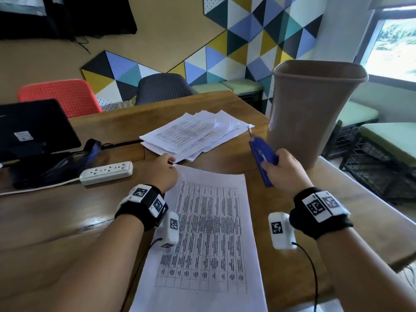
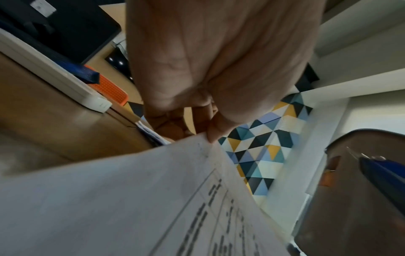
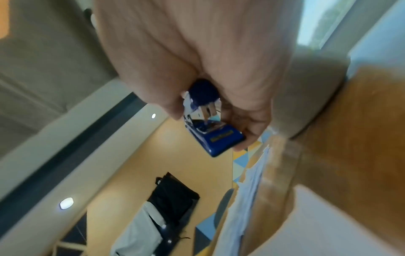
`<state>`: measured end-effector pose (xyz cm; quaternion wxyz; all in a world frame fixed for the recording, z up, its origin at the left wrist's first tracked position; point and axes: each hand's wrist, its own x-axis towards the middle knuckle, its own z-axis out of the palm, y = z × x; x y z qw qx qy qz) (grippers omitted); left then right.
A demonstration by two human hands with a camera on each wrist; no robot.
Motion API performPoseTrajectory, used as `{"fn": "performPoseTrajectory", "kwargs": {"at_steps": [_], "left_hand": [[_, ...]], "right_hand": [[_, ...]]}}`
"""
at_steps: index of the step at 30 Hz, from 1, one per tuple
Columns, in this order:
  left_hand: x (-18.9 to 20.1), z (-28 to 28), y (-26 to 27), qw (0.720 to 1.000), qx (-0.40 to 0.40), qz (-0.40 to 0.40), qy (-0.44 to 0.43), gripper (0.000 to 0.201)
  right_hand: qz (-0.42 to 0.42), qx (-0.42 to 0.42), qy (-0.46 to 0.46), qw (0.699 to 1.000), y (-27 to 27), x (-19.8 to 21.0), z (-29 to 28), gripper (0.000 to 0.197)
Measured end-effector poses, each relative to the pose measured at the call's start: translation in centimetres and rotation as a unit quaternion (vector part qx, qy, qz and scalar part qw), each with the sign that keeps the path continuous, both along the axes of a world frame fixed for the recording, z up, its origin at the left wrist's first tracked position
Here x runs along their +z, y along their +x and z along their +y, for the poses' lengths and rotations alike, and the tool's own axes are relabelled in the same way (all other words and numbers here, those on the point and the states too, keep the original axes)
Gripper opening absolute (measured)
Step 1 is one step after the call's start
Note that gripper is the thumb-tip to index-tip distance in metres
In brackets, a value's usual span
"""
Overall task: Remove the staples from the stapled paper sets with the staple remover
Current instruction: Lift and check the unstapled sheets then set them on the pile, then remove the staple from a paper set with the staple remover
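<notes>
A printed paper set (image 1: 207, 235) lies on the wooden table (image 1: 56, 221) in front of me. My left hand (image 1: 165, 171) pinches its top left corner, and the left wrist view shows the thumb on that paper corner (image 2: 203, 140). My right hand (image 1: 281, 170) grips a blue staple remover (image 1: 262, 157), lifted above the table with its metal tip pointing up and away, close to the brown bin (image 1: 313, 109). In the right wrist view the fingers wrap the blue staple remover (image 3: 210, 128). A fanned pile of more paper sets (image 1: 195, 134) lies farther back.
The brown bin stands on the table at the right. A white power strip (image 1: 107, 172), a black monitor (image 1: 33, 129) and a dark blue object (image 1: 90, 152) sit at the left. Chairs (image 1: 60, 95) stand behind the table. The table's right edge (image 1: 371, 230) is near my right wrist.
</notes>
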<state>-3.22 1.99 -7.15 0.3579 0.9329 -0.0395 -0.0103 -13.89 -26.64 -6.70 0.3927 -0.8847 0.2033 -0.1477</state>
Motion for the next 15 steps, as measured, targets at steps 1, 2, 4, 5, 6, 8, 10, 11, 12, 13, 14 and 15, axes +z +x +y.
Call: {"fn": "performPoseTrajectory", "kwargs": {"at_steps": [1,2,4,5,6,8,10,11,12,13,14,15], "left_hand": [[0.4,-0.4,-0.2,1.0,-0.006,0.004,0.004,0.027],[0.6,-0.9,-0.3,1.0,-0.012,0.008,0.001,0.024],[1.2,-1.7,-0.9,1.0,-0.03,0.001,0.0,0.021],[1.4,-2.2,-1.2,0.999,-0.045,-0.006,0.002,0.019],[1.5,-2.5,-1.3,0.998,-0.062,-0.013,-0.005,0.017],[1.8,-3.3,-1.7,0.994,-0.096,-0.032,-0.026,0.012],[2.2,-3.8,-2.3,0.991,-0.119,-0.061,-0.034,0.011],[2.5,-4.1,-2.6,0.988,-0.127,-0.074,-0.035,0.01],[2.8,-4.3,-2.9,0.986,-0.137,-0.085,-0.034,0.01],[3.0,-4.5,-3.1,0.985,-0.145,-0.093,-0.029,0.01],[3.3,-4.7,-3.4,0.984,-0.149,-0.098,-0.025,0.01],[3.5,-4.8,-3.6,0.983,-0.15,-0.102,-0.023,0.011]], "right_hand": [[-0.063,-0.012,0.084,0.994,0.4,0.1,0.7,0.02],[-0.113,-0.02,0.185,0.976,0.8,0.6,1.4,0.019],[-0.174,-0.008,0.4,0.9,1.4,1.8,2.8,0.013],[-0.192,0.003,0.477,0.858,1.5,2.3,3.3,0.013],[-0.206,0.019,0.517,0.831,1.6,2.7,3.6,0.015],[-0.21,0.066,0.527,0.821,1.7,3.2,4.2,0.02],[-0.205,0.144,0.512,0.822,1.6,3.1,4.9,0.032],[-0.202,0.167,0.493,0.83,1.5,2.9,5.4,0.036],[-0.198,0.18,0.448,0.853,1.7,2.5,5.5,0.037],[-0.2,0.176,0.39,0.881,1.8,2.3,5.7,0.039],[-0.2,0.169,0.335,0.905,1.9,2.1,5.8,0.042],[-0.2,0.166,0.28,0.924,2.0,1.8,5.8,0.045]]}}
